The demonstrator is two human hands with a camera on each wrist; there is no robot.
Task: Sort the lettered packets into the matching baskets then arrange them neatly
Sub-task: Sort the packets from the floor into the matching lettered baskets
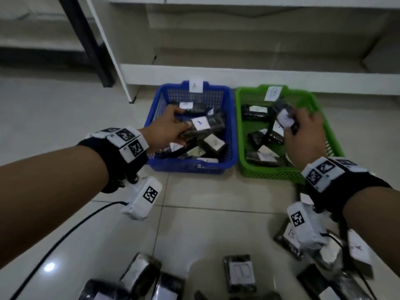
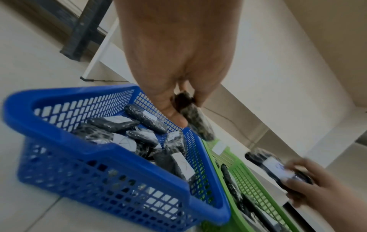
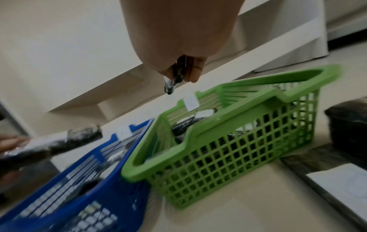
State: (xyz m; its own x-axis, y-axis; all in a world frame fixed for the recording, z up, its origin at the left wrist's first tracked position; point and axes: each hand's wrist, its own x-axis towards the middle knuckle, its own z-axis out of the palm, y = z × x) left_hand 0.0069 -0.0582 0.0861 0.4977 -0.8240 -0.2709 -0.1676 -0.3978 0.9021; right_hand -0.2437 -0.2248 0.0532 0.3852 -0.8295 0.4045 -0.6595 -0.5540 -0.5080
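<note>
Over the left half of the head view, my left hand [image 1: 166,128] hangs above the blue plastic lattice basket [image 1: 232,135] tagged A, fingers and thumb curled round a dark film-wrapped packet with a white label reading A [image 1: 200,126]; the left wrist view shows that packet pinched edge-on between thumb and fingers, clear of the heap of wrapped packets already lying crosswise in the basket. Just right of it, touching or nearly touching side to side, sits the green plastic lattice basket [image 1: 239,131] tagged B, with several packets scattered loosely on its floor. Above that basket my right hand [image 1: 305,135] grips a second dark wrapped packet with a white label [image 1: 285,119]; motion blur smears the letter, so I cannot read it, though I judge it a B from where I am carrying it. Along the bottom of the frame, more wrapped labelled packets [image 1: 240,272] wait unsorted on the pale tiled floor [image 1: 205,202]. The risks as I see them: the slick film could slip from either pinch and land the packet on a rim or in the neighbouring basket, since the two stand so close; letting go onto the crooked blue heap could send packets sliding, making the neat arranging harder; and the blurred label means a wrong drop on the right would go unnoticed.
</note>
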